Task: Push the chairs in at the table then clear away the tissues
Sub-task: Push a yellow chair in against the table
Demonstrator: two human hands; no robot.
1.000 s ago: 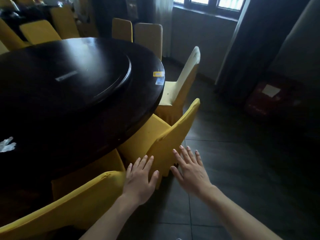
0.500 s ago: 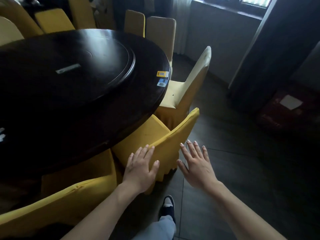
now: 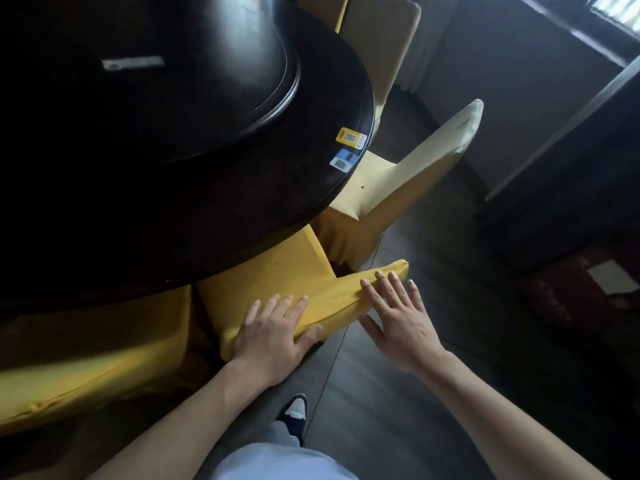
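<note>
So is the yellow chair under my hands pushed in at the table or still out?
Partly in: the yellow chair has its seat front under the table edge, but the rear seat and backrest remain outside.

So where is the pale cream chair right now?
In the head view the cream chair stands right of centre at the round dark table, its seat partly under the edge, just beyond the yellow chair that both hands are pressing.

Just the one head-worn wide-angle cam here, no second view to compare. It looked steeply down and forward from standing height, close over the near right edge of the table (image 3: 194, 188), with the floor (image 3: 398, 393) filling the right side of the frame.
</note>
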